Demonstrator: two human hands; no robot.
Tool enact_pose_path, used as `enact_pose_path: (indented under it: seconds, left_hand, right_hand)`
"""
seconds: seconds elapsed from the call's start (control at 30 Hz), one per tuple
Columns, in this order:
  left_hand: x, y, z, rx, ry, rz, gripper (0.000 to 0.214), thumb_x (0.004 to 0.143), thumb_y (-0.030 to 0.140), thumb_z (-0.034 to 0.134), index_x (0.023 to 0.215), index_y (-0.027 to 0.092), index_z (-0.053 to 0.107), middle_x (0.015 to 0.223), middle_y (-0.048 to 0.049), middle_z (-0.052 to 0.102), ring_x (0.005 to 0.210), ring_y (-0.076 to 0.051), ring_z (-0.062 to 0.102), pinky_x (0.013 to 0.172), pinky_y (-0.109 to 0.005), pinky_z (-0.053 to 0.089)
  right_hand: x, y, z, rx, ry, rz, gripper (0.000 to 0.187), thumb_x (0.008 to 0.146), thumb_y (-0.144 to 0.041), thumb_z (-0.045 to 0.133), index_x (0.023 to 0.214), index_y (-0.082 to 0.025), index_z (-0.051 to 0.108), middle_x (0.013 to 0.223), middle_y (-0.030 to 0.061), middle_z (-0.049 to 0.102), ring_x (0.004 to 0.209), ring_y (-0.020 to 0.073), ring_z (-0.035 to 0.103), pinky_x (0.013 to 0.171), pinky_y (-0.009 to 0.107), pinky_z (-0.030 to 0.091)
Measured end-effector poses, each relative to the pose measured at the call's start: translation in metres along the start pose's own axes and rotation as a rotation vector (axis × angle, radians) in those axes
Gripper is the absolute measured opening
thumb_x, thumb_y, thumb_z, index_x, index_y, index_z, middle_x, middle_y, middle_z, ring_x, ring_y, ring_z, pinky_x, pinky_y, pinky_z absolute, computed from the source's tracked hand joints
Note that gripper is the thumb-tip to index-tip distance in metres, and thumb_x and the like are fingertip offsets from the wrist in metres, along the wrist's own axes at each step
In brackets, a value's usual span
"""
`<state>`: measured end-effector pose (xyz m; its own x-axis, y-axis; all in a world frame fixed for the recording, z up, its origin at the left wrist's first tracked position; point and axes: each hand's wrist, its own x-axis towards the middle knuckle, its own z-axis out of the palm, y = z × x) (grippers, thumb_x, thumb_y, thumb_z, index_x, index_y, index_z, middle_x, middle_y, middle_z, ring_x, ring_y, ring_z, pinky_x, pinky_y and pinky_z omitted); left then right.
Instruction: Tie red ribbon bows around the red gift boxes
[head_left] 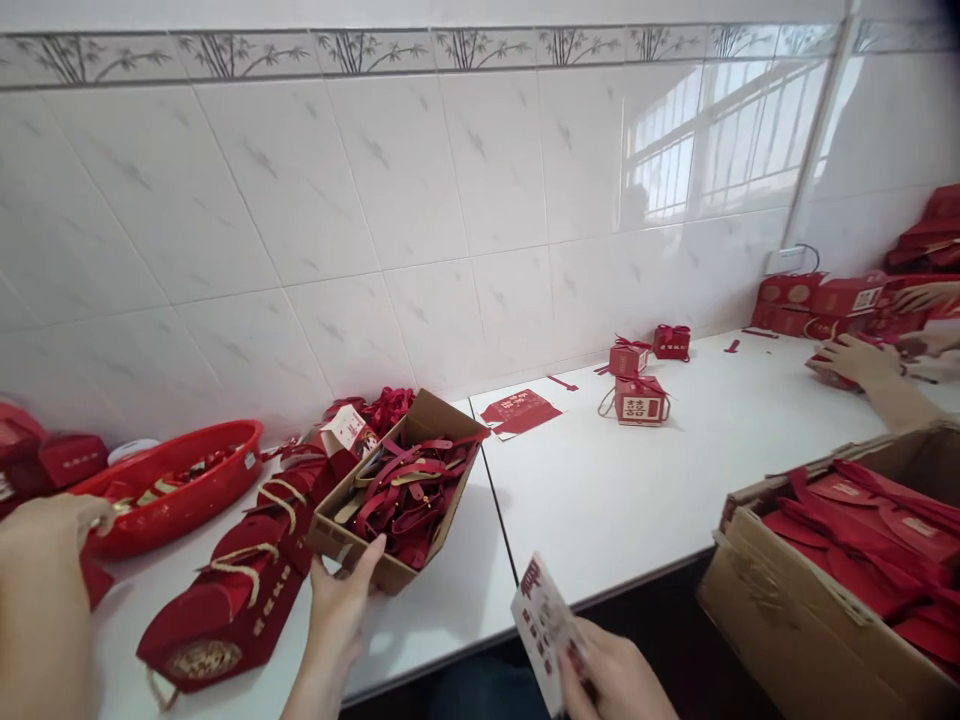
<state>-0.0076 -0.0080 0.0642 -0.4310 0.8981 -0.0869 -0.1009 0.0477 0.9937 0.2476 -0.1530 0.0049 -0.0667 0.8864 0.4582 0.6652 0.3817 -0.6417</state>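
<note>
My left hand [341, 600] grips the near-left corner of an open cardboard box [442, 400], its thumb against the near side and its fingers partly hidden. Dark red ribbon strips [412, 490], some with gold backs, fill this box, which looks slightly tilted on the white table. Low at the front edge, my right hand [619, 675] is closed on a white card [541, 630] with red printing, perhaps a folded one; its fingers are partly out of sight. Left of the cardboard box runs a row of red gift boxes [262, 600] with rope handles.
Another person's hand [52, 530] reaches to a red plastic basin [187, 510] at left. Small red boxes [641, 402] and a flat red-and-white sheet [520, 412] lie along the wall. A large carton [787, 590] of red packages stands at right, with other people's hands [862, 360] beyond.
</note>
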Motion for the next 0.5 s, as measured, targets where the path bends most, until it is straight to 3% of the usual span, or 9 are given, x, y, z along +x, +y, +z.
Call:
enact_pose_path:
  seconds: [0.1,0.23,0.37,0.5]
  left_hand:
    - [0.014,0.007,0.031,-0.057,-0.111,0.038,0.066,0.057,0.031,0.077,0.116,0.026,0.048,0.094,-0.0042,0.06,0.066,-0.015,0.062,0.063,-0.037,0.056]
    - [0.048,0.025,0.112,-0.056,-0.268,0.156,0.068,0.058,0.027,0.074,0.119,0.029,0.043,0.101,-0.0018,0.058,0.073,-0.012,0.059,0.069,-0.036,0.055]
    - [0.093,0.023,0.203,-0.052,-0.321,0.173,0.097,0.059,0.022,0.075,0.136,0.032,0.017,0.11,-0.0073,0.056,0.078,-0.013,0.059,0.073,-0.039,0.053]
    - [0.139,-0.004,0.266,-0.062,-0.426,0.205,0.103,0.059,0.021,0.076,0.138,0.03,0.011,0.114,-0.01,0.053,0.081,-0.014,0.06,0.076,-0.038,0.052]
  right_hand:
    - [0.007,0.015,-0.028,0.274,0.186,0.051,0.036,0.09,-0.039,0.039,0.084,-0.021,0.07,0.077,0.0092,0.068,0.061,0.0183,0.063,0.058,0.024,0.049]
    - [0.05,0.067,-0.058,0.286,0.271,0.225,0.041,0.087,-0.047,0.045,0.079,-0.016,0.07,0.083,0.0123,0.07,0.075,0.0233,0.065,0.073,0.029,0.052]
    - [0.077,0.12,-0.056,0.298,0.435,0.441,0.056,0.083,-0.058,0.045,0.085,-0.008,0.07,0.088,0.016,0.07,0.086,0.0271,0.065,0.084,0.033,0.05]
    - [0.077,0.146,-0.038,0.317,0.476,0.499,0.058,0.081,-0.061,0.047,0.083,-0.008,0.072,0.087,0.0162,0.071,0.083,0.0266,0.067,0.076,0.028,0.053]
